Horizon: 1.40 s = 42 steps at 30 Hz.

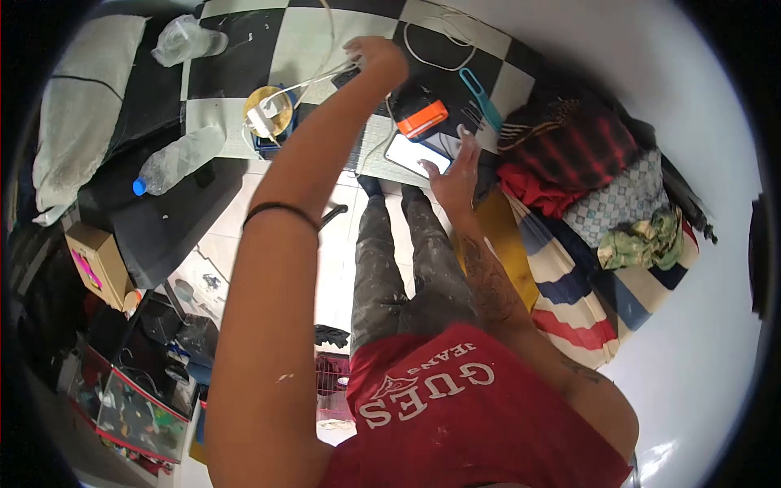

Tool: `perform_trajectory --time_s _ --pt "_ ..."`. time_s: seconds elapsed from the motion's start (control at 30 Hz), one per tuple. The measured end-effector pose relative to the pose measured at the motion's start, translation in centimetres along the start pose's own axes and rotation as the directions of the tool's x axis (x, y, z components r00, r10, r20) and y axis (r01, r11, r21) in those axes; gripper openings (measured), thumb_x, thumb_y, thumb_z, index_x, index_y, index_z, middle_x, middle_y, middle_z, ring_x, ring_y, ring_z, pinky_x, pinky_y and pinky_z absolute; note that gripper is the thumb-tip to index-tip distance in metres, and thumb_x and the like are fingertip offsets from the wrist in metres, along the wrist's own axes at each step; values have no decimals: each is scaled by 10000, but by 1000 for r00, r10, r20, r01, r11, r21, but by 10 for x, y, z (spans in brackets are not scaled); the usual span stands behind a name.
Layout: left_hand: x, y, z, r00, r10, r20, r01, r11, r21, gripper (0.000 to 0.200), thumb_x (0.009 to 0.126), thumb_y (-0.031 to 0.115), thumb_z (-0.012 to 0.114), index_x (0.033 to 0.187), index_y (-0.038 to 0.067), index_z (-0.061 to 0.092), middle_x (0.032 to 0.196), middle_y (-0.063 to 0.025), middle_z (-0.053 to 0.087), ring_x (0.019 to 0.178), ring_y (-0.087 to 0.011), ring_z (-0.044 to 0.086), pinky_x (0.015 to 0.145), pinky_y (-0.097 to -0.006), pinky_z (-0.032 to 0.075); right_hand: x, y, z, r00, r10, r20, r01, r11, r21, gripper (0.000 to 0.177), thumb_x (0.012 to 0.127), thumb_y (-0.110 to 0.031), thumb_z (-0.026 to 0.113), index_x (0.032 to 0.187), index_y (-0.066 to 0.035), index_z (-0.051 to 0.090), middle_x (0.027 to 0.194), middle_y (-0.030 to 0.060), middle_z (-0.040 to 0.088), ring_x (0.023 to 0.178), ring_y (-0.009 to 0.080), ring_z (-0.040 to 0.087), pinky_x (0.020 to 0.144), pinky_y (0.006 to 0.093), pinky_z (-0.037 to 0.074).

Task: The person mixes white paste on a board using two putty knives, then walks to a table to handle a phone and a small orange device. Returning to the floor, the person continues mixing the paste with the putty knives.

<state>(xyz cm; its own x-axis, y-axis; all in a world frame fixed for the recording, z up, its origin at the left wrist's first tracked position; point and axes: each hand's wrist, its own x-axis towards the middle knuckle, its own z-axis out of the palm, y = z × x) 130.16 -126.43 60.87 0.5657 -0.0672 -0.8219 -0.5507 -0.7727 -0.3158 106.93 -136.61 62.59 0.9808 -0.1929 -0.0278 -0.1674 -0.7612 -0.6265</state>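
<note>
My left hand (376, 58) is at the far side of the checkered surface, its fingers closed on a white cable (313, 80). The cable runs left to a white charger plug (262, 120) on a round yellow item. Partly hidden under the left wrist is a dark object (346, 77). My right hand (457, 172) has its fingers apart, with the thumb at the edge of a phone (413, 154) whose screen is lit white. Just beyond the phone lies an orange and black object (423, 119). A blue-handled tool (480, 98) rests to its right.
Folded clothes (569, 146) pile up on the right over a striped cloth (569, 285). A plastic bottle with a blue cap (181, 163) lies at left, near a crumpled clear plastic item (187, 41). A cardboard box (99, 264) and glass tank (142, 415) are lower left.
</note>
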Motion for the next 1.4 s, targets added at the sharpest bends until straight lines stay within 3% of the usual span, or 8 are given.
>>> perform_trajectory --time_s 0.1,0.3,0.53,0.77,0.9,1.13,1.3,1.4 --pt "48 7 4 928 -237 289 248 969 0 390 845 300 526 1182 111 578 1116 -179 608 1039 -359 572 895 -585 381 15 -11 16 996 -68 -59 61 992 -107 1094 522 -299 851 1354 -43 189 1347 256 303 1259 406 308 963 530 323" --pt "89 -13 29 916 -87 392 248 890 -383 401 822 254 508 1196 123 567 1094 -121 627 989 -336 602 862 -561 418 32 -11 54 976 211 60 -193 956 -220 1202 497 -354 865 1391 -69 114 1409 272 174 1296 458 219 957 631 290" --pt "126 -35 45 996 -3 88 57 789 -611 398 807 233 509 1191 152 579 1220 -53 571 1108 -261 556 876 -459 452 42 3 65 975 200 100 -172 955 -242 1189 493 -273 868 1403 -84 127 1395 213 199 1311 421 203 959 615 315" --pt "4 -55 12 762 -161 -627 -413 626 -662 445 831 451 524 817 33 674 728 -154 647 675 -275 643 662 -382 488 59 6 16 996 -57 -71 67 987 149 1034 616 -223 811 1407 -104 156 1405 189 272 1295 352 299 1021 516 309" --pt "-108 -40 22 746 -115 -656 -604 297 -739 274 786 276 640 862 13 660 770 -173 639 719 -292 639 653 -350 473 88 -20 -32 950 92 299 -312 322 894 608 778 -199 692 1281 -19 402 1308 132 437 1164 243 482 934 376 447" --pt "-165 -20 73 770 13 -638 -637 52 -769 243 733 171 715 908 12 663 855 -129 671 755 -230 648 698 -323 488 90 -12 -20 774 5 633 -605 297 739 357 901 -210 546 1165 25 492 1096 158 577 930 221 622 868 332 495" --pt "-167 -23 98 842 255 -474 -505 70 -860 199 738 172 695 867 21 670 890 -142 656 761 -255 621 684 -315 464 55 -29 6 840 58 540 -534 -91 841 308 924 -282 502 1040 4 515 1024 135 567 958 263 571 871 460 445" --pt "-163 -15 124 863 135 -487 -461 -183 -868 185 751 176 684 864 30 673 944 -134 644 802 -230 614 703 -317 469 43 -25 12 898 -37 438 -436 -194 879 278 917 -288 512 981 -17 511 906 99 550 868 238 561 799 422 455"
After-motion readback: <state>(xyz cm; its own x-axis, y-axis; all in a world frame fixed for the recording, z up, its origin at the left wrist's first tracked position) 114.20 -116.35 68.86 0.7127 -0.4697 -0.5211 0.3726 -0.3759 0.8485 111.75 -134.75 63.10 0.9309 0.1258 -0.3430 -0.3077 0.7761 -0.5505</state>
